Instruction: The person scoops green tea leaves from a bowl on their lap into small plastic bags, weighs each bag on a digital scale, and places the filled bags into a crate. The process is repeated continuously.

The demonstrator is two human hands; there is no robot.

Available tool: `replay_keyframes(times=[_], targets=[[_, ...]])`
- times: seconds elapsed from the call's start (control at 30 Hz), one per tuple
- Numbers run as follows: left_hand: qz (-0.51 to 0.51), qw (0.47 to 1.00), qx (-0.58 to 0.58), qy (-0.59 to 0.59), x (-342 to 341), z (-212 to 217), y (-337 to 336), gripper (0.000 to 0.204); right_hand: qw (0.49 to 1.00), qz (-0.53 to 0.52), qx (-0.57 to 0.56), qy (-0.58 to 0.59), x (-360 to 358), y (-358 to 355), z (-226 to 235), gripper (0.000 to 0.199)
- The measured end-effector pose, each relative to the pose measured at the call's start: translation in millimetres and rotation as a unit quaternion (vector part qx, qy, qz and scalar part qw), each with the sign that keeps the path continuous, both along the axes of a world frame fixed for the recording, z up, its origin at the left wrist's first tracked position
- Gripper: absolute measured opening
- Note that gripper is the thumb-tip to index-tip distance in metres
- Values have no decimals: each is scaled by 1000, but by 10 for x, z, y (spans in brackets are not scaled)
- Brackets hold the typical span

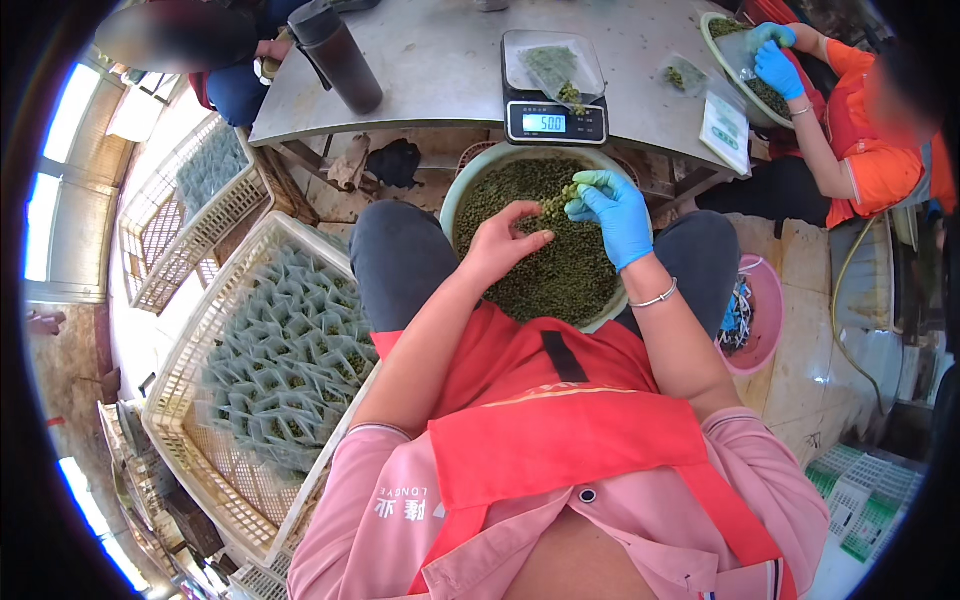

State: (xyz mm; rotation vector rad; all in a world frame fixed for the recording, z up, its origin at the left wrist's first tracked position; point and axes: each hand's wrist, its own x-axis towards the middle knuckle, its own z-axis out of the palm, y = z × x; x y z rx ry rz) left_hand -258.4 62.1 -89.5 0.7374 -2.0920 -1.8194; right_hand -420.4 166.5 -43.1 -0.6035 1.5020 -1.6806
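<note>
My right hand (608,212), in a blue glove, pinches a sprig of green peppercorns (556,208) above a wide pale-green basin (449,204). My bare left hand (505,243) is at the sprig's left side, thumb and forefinger apart, the forefinger close to it or touching it; it grips nothing that I can see. Loose green peppercorns (540,275) fill much of the basin, which sits between my knees. Just beyond it on the metal table, a digital scale (585,122) with a lit display carries a clear bag (552,68) with green peppercorns in and at its mouth.
At my left, a cream plastic crate (172,410) holds many filled clear bags (290,350); another crate (165,265) stands behind it. A dark flask (338,60) and a small bag (684,76) are on the metal table (440,70). A gloved co-worker (850,150) sits far right, above a pink basin (768,310).
</note>
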Motion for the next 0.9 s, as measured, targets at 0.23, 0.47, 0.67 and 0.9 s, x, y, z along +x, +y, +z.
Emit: replay_keyframes(times=[0.23,0.47,0.67,0.9], targets=[[5,963,237,130,4,246,16,43,993,21,-5,-112,99,-8,-27,17],[-13,979,191,68,34,221,0,17,960,36,-37,-274,22,24,-77,18],[-17,983,175,44,53,214,12,12,945,-48,-151,-287,-228,-146,71,18],[4,983,174,57,27,149,22,12,968,-127,-217,2,-355,-776,41,18]])
